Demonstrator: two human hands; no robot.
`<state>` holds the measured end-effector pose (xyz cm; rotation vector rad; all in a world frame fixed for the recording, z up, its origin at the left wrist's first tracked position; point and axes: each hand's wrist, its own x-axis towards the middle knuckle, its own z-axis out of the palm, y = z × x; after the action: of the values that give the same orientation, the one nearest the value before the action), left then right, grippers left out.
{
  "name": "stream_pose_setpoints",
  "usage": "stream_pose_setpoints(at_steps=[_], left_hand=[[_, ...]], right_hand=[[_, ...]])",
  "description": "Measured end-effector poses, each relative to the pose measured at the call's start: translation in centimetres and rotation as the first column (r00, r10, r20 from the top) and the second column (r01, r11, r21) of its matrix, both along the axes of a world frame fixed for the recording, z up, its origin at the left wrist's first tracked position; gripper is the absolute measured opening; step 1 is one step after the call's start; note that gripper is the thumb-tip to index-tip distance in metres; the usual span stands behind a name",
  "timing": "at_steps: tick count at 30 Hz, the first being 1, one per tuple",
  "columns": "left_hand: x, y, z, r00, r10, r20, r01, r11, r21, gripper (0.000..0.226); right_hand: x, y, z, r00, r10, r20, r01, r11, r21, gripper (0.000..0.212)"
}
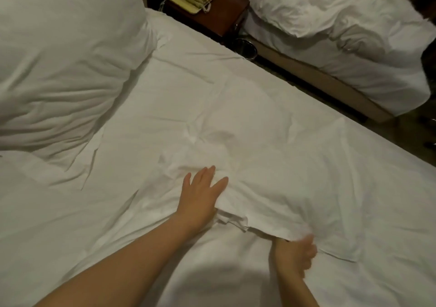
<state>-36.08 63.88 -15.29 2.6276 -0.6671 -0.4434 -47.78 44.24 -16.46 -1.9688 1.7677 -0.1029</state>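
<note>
Hotel twin room, white bed sheet (113, 217) stretched over the near mattress: a person's left hand (203, 188) lies flat, fingers straight, pressing the pillowcase (271, 177) at mid-bed. The blurred right hand (295, 254) curls round its near hem. The step looks like straightening the case. The next move likely calls for a firm tug along the hem against the flat hand's anchor. Open sheet spreads left. A plump pillow (59, 59) crowds the upper left, and the far mattress edge drops to a dark aisle before the nightstand (226, 11) and the unmade second bed (342, 23).

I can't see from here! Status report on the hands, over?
Left hand flat on pillowcase. Right hand gripping its near edge. Big pillow apart, not blocking.
</note>
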Motion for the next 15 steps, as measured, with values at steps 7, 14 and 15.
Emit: stream_pose_setpoints(at_steps=[7,14,15], left_hand=[[0.3,-6.3,1.4,0.984,-0.176,0.004,0.175,0.979,0.104,0.086],[4.2,-8.5,-0.2,0.998,-0.059,-0.007,0.06,0.993,0.101,0.087],[5.0,-8.6,-0.2,0.999,-0.049,-0.006,0.049,0.995,0.088,0.084]], right_hand=[[6.2,-1.9,0.0,0.81,-0.123,0.574,-0.011,0.974,0.225,0.066],[10.0,-2.2,1.4,0.783,0.052,0.62,-0.221,0.955,0.199,0.085],[10.7,-2.0,1.7,0.768,0.073,0.636,-0.253,0.947,0.197,0.084]])
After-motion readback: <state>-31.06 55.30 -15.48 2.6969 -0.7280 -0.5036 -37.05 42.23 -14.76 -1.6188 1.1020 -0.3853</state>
